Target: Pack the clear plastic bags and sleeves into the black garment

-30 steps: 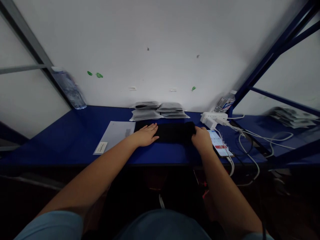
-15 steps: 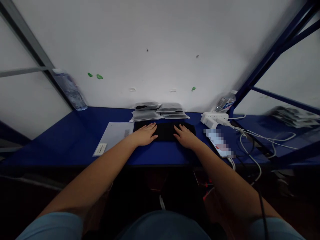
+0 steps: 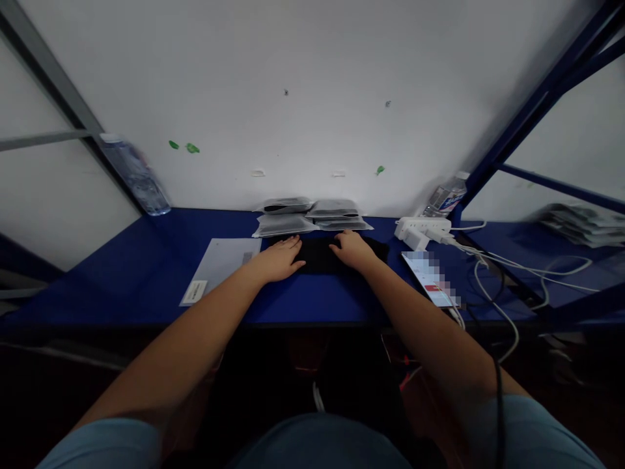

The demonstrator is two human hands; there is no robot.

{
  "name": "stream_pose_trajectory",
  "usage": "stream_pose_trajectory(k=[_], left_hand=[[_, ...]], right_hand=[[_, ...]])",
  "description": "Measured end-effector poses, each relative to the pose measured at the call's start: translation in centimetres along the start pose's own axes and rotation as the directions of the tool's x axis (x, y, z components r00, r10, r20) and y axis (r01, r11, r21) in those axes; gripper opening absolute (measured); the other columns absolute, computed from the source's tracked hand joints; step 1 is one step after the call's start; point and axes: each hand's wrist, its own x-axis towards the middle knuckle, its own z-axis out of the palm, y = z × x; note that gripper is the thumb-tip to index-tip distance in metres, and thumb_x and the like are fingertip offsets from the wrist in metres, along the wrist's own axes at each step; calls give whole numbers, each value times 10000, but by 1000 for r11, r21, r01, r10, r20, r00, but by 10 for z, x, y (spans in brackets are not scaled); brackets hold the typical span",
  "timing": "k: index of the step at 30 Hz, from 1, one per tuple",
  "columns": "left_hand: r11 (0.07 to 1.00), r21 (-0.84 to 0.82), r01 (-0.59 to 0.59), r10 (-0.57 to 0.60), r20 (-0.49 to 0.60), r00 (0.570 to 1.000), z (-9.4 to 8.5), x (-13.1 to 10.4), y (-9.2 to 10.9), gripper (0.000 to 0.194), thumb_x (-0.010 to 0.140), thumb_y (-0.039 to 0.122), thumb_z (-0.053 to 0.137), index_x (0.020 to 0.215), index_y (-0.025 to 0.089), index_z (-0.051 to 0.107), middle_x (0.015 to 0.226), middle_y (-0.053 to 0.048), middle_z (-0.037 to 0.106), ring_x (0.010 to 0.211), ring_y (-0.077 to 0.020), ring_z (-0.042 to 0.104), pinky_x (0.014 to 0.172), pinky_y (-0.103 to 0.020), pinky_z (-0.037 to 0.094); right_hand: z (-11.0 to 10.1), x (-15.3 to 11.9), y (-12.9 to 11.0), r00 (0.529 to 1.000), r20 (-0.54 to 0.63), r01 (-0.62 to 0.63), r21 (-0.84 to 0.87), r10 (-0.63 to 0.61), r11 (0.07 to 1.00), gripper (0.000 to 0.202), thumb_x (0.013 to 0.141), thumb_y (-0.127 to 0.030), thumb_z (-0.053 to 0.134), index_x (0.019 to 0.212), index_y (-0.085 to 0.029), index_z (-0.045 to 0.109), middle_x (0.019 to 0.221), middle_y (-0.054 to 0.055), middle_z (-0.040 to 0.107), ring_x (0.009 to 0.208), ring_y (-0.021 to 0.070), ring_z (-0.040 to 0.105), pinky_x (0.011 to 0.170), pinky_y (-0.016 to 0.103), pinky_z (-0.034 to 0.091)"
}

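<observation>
A piece of folded black cloth (image 3: 318,255) lies lengthwise on the blue desk in front of me. My left hand (image 3: 279,259) rests palm down over its left end, fingers stretched out and thumb apart. On the right part of the same cloth is my right hand (image 3: 355,250), its fingers bent and its thumb held away from them. The cloth's right end shows past my right wrist and looks rumpled. Just behind it, several frosted plastic bags (image 3: 284,226) with dark contents are stacked against the wall. A flat translucent bag (image 3: 215,264) with a white label lies left of my left hand.
To the right are a lit phone (image 3: 427,277), a white power strip (image 3: 422,228) and loose cables (image 3: 517,264). Water bottles stand at the back, one left (image 3: 137,174) and one right (image 3: 445,195). More bags (image 3: 579,225) lie beyond the blue frame.
My right hand has slid left along the cloth, and its fingers have gone from spread flat to bent. The cloth's right end has become rumpled. My left hand has barely shifted.
</observation>
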Motion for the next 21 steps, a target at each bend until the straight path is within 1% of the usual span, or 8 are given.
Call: stream_pose_trajectory(k=[3,6,9,12,16,18,19,21], left_hand=[[999,15,-30,31,-29,999,-5,1,1,610,1014,381,419,1518,39,392,1612,-206,334,1505,-286,324,1234,-399,272],[999,11,-44,44,-48,998,-10,2,5,572,1009,332,435,1501,40,427,1583,-191,402,1476,-277,384,1224,-390,302],[999,8,-32,32,-85,996,-14,2,10,531,1012,308,441,1485,66,460,1565,-170,440,1456,-268,419,1211,-387,333],[1000,0,-4,4,-174,985,-14,3,11,478,1016,286,445,1459,114,498,1530,-144,498,1424,-255,467,1189,-378,368],[1000,-24,-14,7,-294,956,-13,5,9,460,1004,258,483,1446,128,506,1457,-142,574,1351,-264,544,1141,-386,425],[999,-27,-33,22,-351,936,-14,6,5,472,994,260,512,1445,120,501,1417,-153,599,1297,-280,582,1105,-407,454],[999,-24,-43,31,-373,927,-16,7,3,471,991,265,523,1438,118,507,1387,-157,614,1265,-285,599,1086,-417,466],[997,-17,-73,61,-380,923,-19,8,-2,424,984,262,539,1385,128,557,1296,-146,659,1188,-282,633,1046,-426,486]], right_hand=[[6,2,3,999,-15,30,9,-30,1000,320,972,-300,554,1200,-123,691,1243,165,631,1175,264,578,1023,353,435],[7,2,6,997,-41,67,46,-65,997,253,952,-233,556,1131,-139,708,1188,141,655,1114,237,593,1006,341,437],[6,1,7,985,-113,140,97,-129,985,196,929,-178,552,1048,-139,702,1104,128,682,1051,232,604,978,345,447],[4,-4,8,949,-218,272,199,-228,942,148,914,-149,542,988,-157,669,1001,104,696,953,225,618,908,344,472],[-1,-18,11,859,-356,474,276,-369,836,130,925,-162,503,956,-196,625,967,85,686,920,227,616,864,353,475],[-4,-24,14,824,-404,526,285,-397,801,128,931,-175,491,955,-199,615,968,86,682,922,230,616,863,357,472],[-6,-27,15,817,-418,535,294,-397,792,126,933,-182,490,955,-200,613,965,85,682,915,229,618,858,357,472],[-9,-30,17,822,-422,529,320,-382,786,121,935,-194,495,959,-204,613,961,78,686,895,226,621,842,353,474]])
